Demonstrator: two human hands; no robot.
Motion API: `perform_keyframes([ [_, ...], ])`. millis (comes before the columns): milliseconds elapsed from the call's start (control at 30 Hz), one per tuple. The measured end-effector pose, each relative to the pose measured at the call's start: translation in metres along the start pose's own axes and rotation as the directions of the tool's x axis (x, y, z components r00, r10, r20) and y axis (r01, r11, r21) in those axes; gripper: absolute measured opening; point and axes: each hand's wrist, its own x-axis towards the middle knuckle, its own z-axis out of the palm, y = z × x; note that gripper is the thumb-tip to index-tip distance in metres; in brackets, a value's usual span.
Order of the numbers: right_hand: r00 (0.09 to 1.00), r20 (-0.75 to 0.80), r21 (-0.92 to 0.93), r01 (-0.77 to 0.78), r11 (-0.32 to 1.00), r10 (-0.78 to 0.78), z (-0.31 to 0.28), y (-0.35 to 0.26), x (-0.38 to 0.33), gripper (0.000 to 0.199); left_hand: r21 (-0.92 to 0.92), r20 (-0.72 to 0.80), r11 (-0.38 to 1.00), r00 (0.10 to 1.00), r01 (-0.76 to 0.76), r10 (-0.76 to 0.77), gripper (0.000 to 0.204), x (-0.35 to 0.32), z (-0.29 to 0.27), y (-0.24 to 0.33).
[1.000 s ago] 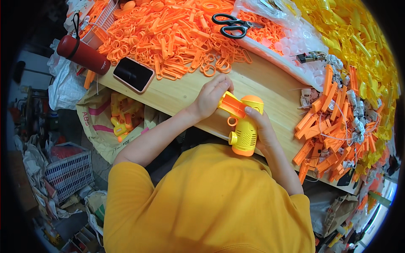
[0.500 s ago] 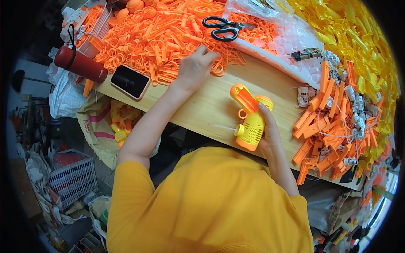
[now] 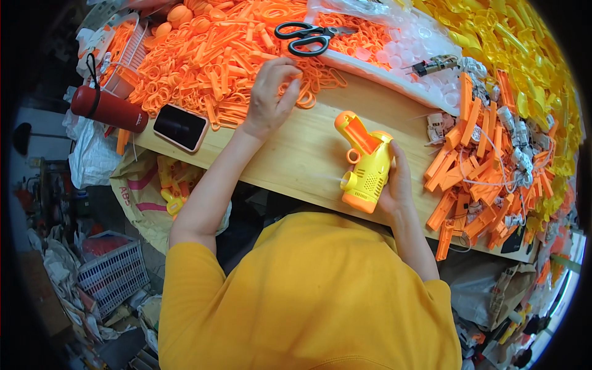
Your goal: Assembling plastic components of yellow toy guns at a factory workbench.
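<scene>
My right hand (image 3: 398, 180) is closed round the side of a yellow-and-orange plastic toy casing (image 3: 372, 172), held above the wooden tabletop. The casing has an orange hollow arm tilted up to the left, a small orange ring, a round yellow spout and rows of vent holes. My left hand (image 3: 269, 98) is over the near edge of a heap of small orange plastic parts (image 3: 216, 68). Its fingers are curled toward the thumb, and a bit of orange shows by the fingertips; whether that is held or part of the heap is unclear.
Black-handled scissors (image 3: 302, 38) lie across the heap and a white tray (image 3: 394, 80) of translucent caps. A phone (image 3: 180, 127) and a red flask (image 3: 110, 109) are at left. Orange strips with wired parts (image 3: 475, 166) pile up at right, before yellow pieces (image 3: 499, 43).
My left hand has drawn back from the orange heap and turned, thumb now apart from the heap. The casing stays in my right hand, tilted slightly differently. The whole view has shifted a little.
</scene>
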Motion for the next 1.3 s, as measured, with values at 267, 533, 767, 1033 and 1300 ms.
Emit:
perform_keyframes([
  [267,0.976,0.205,0.219,0.021,0.976,-0.067,-0.02,-0.011,-0.009,0.066,-0.221,0.438,0.708,0.717,0.67,-0.542,0.018,-0.031,-0.012,0.051],
  [533,0.987,-0.108,0.066,0.127,0.99,-0.12,-0.001,-0.006,-0.007,0.057,-0.115,0.45,0.842,0.783,0.527,-0.429,0.021,-0.04,-0.02,0.049],
  [767,0.954,0.298,0.168,-0.088,0.982,0.034,0.0,0.001,-0.009,0.064,-0.404,0.506,0.507,0.648,0.761,-0.57,0.019,-0.003,-0.022,0.058],
  [1033,0.893,0.344,-0.073,-0.282,0.957,0.29,0.009,0.011,0.0,0.079,-0.366,0.861,0.425,0.475,0.828,-0.183,0.018,0.034,-0.009,0.078],
  [1300,0.866,0.308,-0.244,-0.329,0.912,0.394,0.033,0.009,-0.003,0.076,-0.146,0.989,0.451,0.147,0.88,0.032,0.024,0.039,-0.008,0.071],
])
